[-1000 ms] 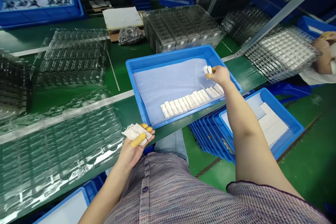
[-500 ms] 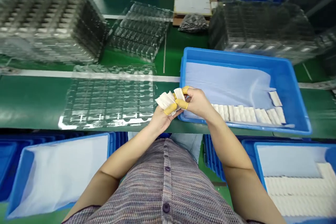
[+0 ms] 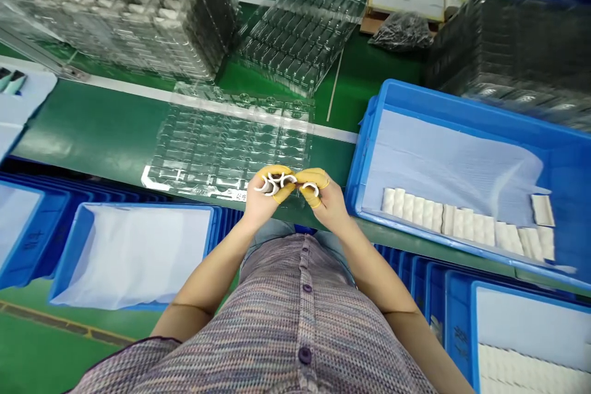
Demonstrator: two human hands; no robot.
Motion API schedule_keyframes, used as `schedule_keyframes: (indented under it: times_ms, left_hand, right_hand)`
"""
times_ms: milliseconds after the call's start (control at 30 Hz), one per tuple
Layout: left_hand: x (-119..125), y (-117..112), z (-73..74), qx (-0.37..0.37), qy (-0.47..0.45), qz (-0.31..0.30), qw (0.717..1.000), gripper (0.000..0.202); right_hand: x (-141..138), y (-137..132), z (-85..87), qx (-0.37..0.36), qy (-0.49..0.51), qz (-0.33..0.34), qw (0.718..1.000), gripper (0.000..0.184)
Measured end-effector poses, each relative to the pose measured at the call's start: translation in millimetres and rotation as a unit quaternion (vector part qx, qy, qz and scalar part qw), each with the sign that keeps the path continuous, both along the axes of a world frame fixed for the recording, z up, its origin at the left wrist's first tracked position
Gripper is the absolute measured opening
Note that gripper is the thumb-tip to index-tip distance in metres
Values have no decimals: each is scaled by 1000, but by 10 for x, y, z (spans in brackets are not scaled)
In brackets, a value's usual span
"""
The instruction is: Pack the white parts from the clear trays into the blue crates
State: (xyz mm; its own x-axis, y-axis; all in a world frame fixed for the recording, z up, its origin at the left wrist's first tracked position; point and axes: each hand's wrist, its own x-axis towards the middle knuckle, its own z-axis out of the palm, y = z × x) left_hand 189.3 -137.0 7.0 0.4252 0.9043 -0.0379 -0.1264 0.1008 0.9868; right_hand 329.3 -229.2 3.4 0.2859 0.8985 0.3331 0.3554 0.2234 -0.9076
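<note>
My left hand (image 3: 263, 203), with yellow finger covers, is closed around several white curved pieces (image 3: 272, 183), seen end-on as C-shaped edges. Right beside it, my right hand (image 3: 329, 200), also in yellow finger covers, pinches one more white curved piece (image 3: 311, 186). Both hands are held together in front of my body, over the near edge of the green bench. Under and beyond them lies a clear plastic tray (image 3: 231, 148) with rows of pockets. To the right, a blue bin (image 3: 369, 154) lined with pale sheet holds a row of similar white pieces (image 3: 443, 215).
Stacked clear trays (image 3: 198, 24) stand at the back left, and another stack (image 3: 508, 55) at the back right. A loose clear tray (image 3: 300, 34) lies between them near a plastic bag (image 3: 401, 31). Lined blue bins (image 3: 215, 221) sit below the bench on both sides.
My view has turned, so the bench now looks tilted. Both hands have turned the white pieces so their curved ends face up, and the right hand's piece is now apart from the others.
</note>
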Motion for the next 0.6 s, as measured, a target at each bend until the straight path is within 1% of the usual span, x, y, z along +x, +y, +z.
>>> schedule_keyframes:
  times_ms: [67, 133, 200, 233, 267, 300, 367, 433, 467, 500, 533, 600]
  left_hand:
    - [-60, 23, -22, 7, -3, 3, 1000, 33]
    - [-109, 46, -51, 1, -17, -6, 1000, 33]
    - [-159, 73, -73, -34, -44, -17, 998, 35]
    - [-185, 87, -78, -59, -61, -22, 996, 37]
    - [-210, 101, -80, -82, -77, -29, 993, 39]
    - [-233, 114, -78, -103, -91, -40, 990, 40]
    - [-269, 130, -69, -134, -101, -66, 984, 40]
    - [-285, 131, -60, -161, -95, -88, 978, 40]
    - [-286, 127, -56, -176, -90, -95, 976, 41]
    - [-284, 120, -54, -190, -88, -100, 973, 41]
    - [-280, 115, -53, -202, -88, -105, 970, 42]
    - [-271, 115, -53, -219, -92, -123, 964, 41]
  right_hand:
    - [-47, 25, -38, -12, 10, 3, 1000, 35]
    - [-79, 34, -63, -42, 27, 1, 999, 37]
    - [-103, 33, -88, -92, 74, -12, 993, 39]
    - [-114, 33, -101, -118, 119, -18, 986, 43]
    - [-124, 34, -114, -141, 180, -19, 973, 47]
    - [-132, 37, -123, -158, 251, -12, 955, 50]
    - [-150, 46, -122, -176, 385, 15, 906, 48]
    - [-172, 56, -94, -193, 463, 39, 864, 41]
    - [-186, 61, -73, -202, 480, 48, 852, 39]
    - [-203, 66, -52, -206, 487, 53, 847, 40]
    - [-220, 72, -33, -204, 487, 55, 848, 43]
    - [-252, 84, -9, -186, 470, 44, 862, 48]
